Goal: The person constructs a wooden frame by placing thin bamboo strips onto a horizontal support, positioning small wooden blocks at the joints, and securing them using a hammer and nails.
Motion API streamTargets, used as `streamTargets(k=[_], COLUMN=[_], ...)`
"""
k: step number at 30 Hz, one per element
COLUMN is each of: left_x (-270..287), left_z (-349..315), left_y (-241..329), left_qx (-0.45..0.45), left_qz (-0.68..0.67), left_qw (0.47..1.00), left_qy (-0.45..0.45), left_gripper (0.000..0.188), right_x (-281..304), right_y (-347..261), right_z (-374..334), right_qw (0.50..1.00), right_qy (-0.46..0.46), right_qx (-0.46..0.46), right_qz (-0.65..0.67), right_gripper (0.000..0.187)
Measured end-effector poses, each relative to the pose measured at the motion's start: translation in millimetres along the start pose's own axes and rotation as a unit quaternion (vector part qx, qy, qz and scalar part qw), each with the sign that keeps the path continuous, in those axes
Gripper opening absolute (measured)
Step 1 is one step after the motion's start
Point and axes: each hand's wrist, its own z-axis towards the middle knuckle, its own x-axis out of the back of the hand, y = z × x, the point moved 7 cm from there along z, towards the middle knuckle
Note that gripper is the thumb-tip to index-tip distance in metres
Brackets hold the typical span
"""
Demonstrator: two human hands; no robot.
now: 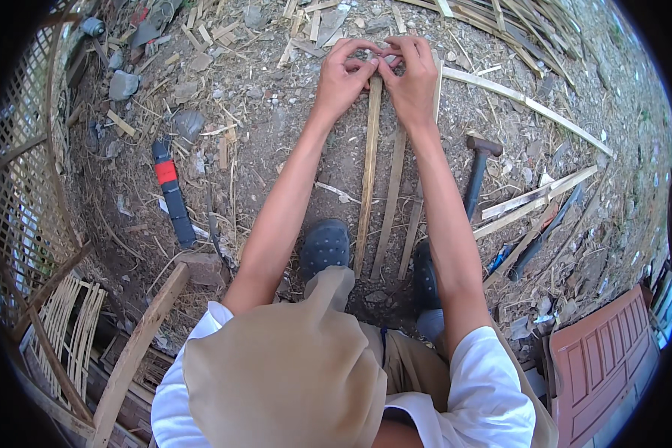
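While both bare forearms reach to the upper middle of the frame, the left hand (340, 81) and the right hand (415, 76) are just beside each other, over the upper end of a long pale strip (369, 168). The fingers of each hand are bent, and their tips are near together; I cannot tell whether they are clamped on the strip or on something smaller, because the tips hide it. This strip goes down through the middle of the frame, between two dark shoes with holes, the left shoe (325, 245) and the right shoe (425, 276). To its right lie two greyer strips (390, 198), nearly side by side with it.

Right of the right forearm, a hammer (474, 183) rests on the ground (261, 153), with its head upward in the frame. At the middle left lies a dark, long object (176, 209) with a red band. More strips (511, 33) are gathered at the upper right, a brown panel (601, 358) stands at the lower right, and a lattice (24, 160) fills the left edge.
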Motion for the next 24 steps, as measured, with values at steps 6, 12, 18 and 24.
streamTargets(k=[6, 12, 18, 24], left_x=[0.9, 1.4, 2.9, 4.4], left_z=[1.6, 5.8, 9.9, 14.2], left_y=[-6.5, -4.9, -5.1, -6.4], left_qx=[0.032, 0.000, 0.011, 0.022], left_qz=[-0.006, 0.000, -0.014, 0.006], left_qw=[0.999, 1.000, 0.999, 0.998], left_qy=[-0.003, -0.010, -0.050, -0.064], left_gripper=[0.020, 0.017, 0.014, 0.013], right_x=[-0.7, 0.2, -0.5, 0.1], right_y=[0.7, 3.1, 1.6, 5.8], right_z=[0.1, -0.5, 1.0, 2.5], right_qw=[1.000, 1.000, 0.999, 0.999], right_qy=[-0.004, -0.001, -0.011, -0.016], right_qx=[0.004, 0.007, 0.012, -0.012], right_qz=[-0.007, -0.026, -0.043, -0.031], right_gripper=[0.043, 0.047, 0.053, 0.053])
